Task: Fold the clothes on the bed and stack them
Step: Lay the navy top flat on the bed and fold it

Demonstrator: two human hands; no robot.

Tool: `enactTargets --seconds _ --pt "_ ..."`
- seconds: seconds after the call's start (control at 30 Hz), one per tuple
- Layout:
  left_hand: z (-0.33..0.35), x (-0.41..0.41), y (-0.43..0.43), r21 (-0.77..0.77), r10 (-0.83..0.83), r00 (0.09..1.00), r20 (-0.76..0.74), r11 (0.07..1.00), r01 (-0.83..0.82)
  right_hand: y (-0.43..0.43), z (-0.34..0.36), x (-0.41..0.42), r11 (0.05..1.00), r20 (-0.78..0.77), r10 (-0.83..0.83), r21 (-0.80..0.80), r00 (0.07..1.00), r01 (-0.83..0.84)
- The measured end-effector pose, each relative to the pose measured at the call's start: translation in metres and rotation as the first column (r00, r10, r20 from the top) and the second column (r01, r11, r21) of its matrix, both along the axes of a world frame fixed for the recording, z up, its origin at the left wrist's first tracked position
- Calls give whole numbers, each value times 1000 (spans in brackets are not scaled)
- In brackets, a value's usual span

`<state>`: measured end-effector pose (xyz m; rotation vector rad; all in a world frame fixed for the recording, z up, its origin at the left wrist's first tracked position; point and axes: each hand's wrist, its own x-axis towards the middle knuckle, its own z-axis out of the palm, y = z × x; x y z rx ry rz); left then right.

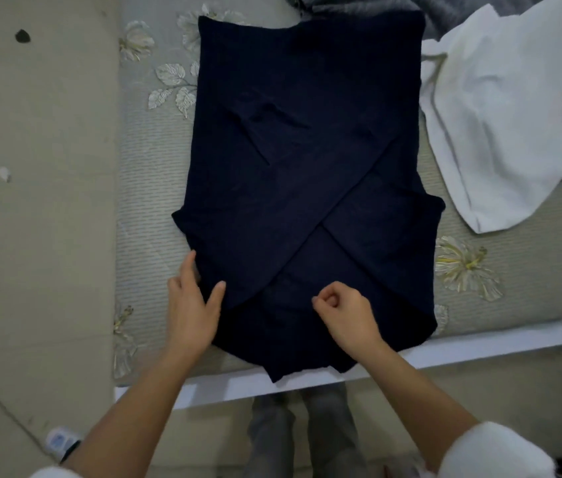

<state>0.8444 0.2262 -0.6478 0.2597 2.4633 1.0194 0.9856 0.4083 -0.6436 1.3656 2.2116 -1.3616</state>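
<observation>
A dark navy garment point(307, 139) lies flat on the bed, its two sleeves folded inward and crossed over the lower body. My left hand point(193, 305) rests on its lower left edge, fingers apart, thumb on the cloth. My right hand point(345, 313) hovers over the lower middle of the garment with its fingers curled into a loose fist; whether it pinches fabric is unclear. A crumpled white garment point(500, 119) lies unfolded to the right, touching the navy one's upper right edge.
The bed has a grey-green floral cover point(148, 188) and a white front rail point(479, 345). Grey clothing point(376, 5) is heaped at the top. Beige floor point(31, 236) lies to the left, with a small white device point(60, 441) near my left arm.
</observation>
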Motion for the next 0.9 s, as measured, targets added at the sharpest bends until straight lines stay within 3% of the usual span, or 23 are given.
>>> enactTargets --seconds 0.13,0.23,0.27,0.33,0.4,0.43,0.5,0.57,0.63,0.83,0.9 --pt "3 34 -8 142 228 962 152 958 -250 26 6 64 989 93 30 138 995 -43" --pt "6 41 -11 95 317 928 195 936 -340 48 15 96 964 29 -50 264 998 41" --pt "7 42 -13 54 307 942 138 947 -317 56 18 103 947 -2 -82 313 997 79" --pt "12 44 -18 -67 126 982 -139 988 -137 69 21 117 891 -16 -111 442 994 107" --pt "15 47 -23 -191 -235 902 -363 966 175 79 21 127 833 52 16 551 999 -42" --pt "15 50 -26 -267 -428 819 -382 900 345 82 20 130 799 129 132 574 983 -183" --pt "13 57 -31 -432 -741 609 -284 666 609 85 18 135 697 316 347 544 883 -468" --pt "9 63 -33 -564 -882 448 -150 448 694 85 14 136 635 419 464 457 781 -623" --pt "7 62 -28 -629 -910 401 -103 372 683 86 9 137 614 434 525 404 733 -679" --pt "10 53 -12 -510 -859 485 -164 495 704 93 10 132 584 316 589 470 744 -662" --pt "9 49 -6 -446 -823 545 -161 554 703 96 14 121 647 221 548 500 807 -576"
